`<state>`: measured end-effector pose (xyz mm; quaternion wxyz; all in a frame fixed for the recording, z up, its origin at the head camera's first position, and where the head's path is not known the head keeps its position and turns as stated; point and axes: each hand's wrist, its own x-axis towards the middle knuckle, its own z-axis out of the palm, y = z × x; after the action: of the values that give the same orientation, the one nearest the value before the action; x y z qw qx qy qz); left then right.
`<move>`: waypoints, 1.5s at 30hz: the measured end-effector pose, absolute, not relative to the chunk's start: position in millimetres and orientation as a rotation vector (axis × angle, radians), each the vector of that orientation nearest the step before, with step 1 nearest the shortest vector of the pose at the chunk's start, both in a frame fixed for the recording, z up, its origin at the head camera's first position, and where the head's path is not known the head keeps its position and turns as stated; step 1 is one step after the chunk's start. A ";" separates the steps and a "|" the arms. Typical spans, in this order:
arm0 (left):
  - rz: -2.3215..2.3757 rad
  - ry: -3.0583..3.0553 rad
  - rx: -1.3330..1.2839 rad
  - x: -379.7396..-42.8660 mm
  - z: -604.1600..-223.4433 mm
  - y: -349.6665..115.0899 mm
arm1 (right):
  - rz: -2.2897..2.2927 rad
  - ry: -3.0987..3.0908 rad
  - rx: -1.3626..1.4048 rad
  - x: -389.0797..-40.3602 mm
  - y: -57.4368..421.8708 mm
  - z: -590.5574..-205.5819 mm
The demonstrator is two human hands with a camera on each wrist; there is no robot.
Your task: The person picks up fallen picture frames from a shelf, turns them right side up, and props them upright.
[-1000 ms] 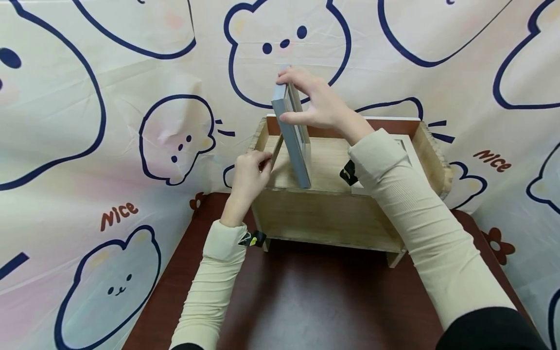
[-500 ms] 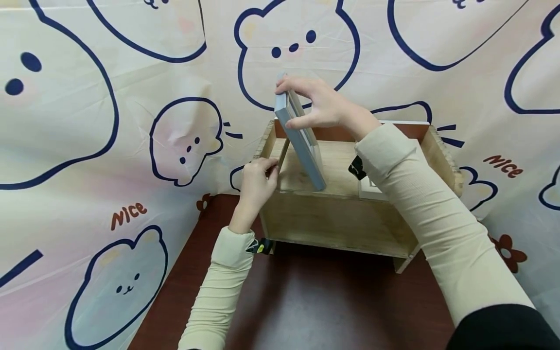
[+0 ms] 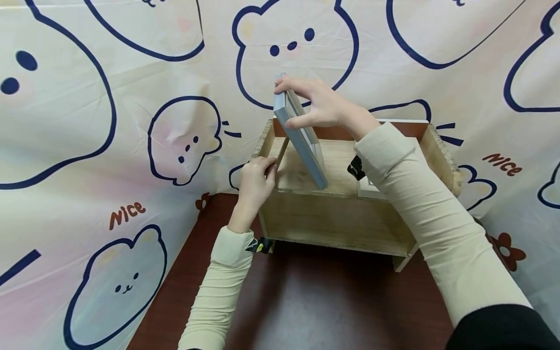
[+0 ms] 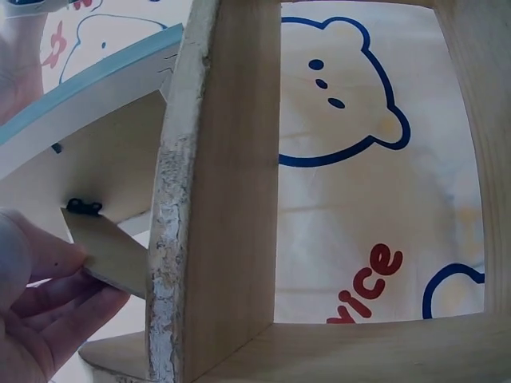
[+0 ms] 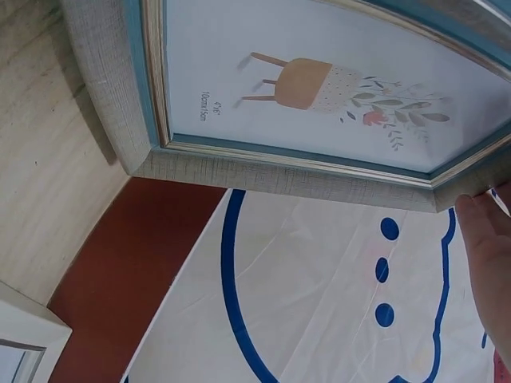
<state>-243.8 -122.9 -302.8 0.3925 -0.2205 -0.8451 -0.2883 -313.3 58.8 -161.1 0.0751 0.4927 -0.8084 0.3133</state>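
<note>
A picture frame point(image 3: 305, 146) with a blue-grey edge stands tilted on the top of a wooden shelf unit point(image 3: 328, 221). Its upper end is gripped by my right hand point(image 3: 323, 104), thumb on the near edge and fingers over the top. In the right wrist view the frame's front shows a printed chair and flowers. My left hand point(image 3: 255, 179) pinches the support leg point(image 3: 282, 150) at the frame's back. The left wrist view shows that leg swung out from the back panel, with a small black hinge point(image 4: 83, 207) at its upper end.
A second, white frame point(image 3: 371, 188) lies on the shelf top at the right, partly behind my right sleeve. Raised wooden sides point(image 3: 442, 158) and a reddish back strip point(image 5: 140, 247) border the top. The unit stands on a dark red table point(image 3: 328, 301) before a bear-print cloth point(image 3: 288, 73).
The frame leans more than a second ago, its lower end now farther right along the shelf top. Both hands keep their hold. The last half second shows almost no movement.
</note>
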 end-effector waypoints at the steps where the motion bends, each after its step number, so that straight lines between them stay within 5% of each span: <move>1: -0.724 -2.143 -0.555 -244.0 -303.3 -122.4 | 0.937 -2.427 1.477 -313.4 58.8 -161.1; 23: -1.640 -1.771 -0.691 -242.8 -305.0 -70.1 | 1.039 -2.449 1.479 -313.8 59.9 -161.4; 45: -1.554 -1.744 -0.650 -245.4 -307.8 -61.4 | 1.281 -2.451 1.437 -325.2 62.7 -166.2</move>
<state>-245.4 -61.4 -307.8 0.3507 -0.2510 -0.6737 -0.6002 -325.2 62.7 -166.2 0.0128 0.4610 -0.7864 0.4110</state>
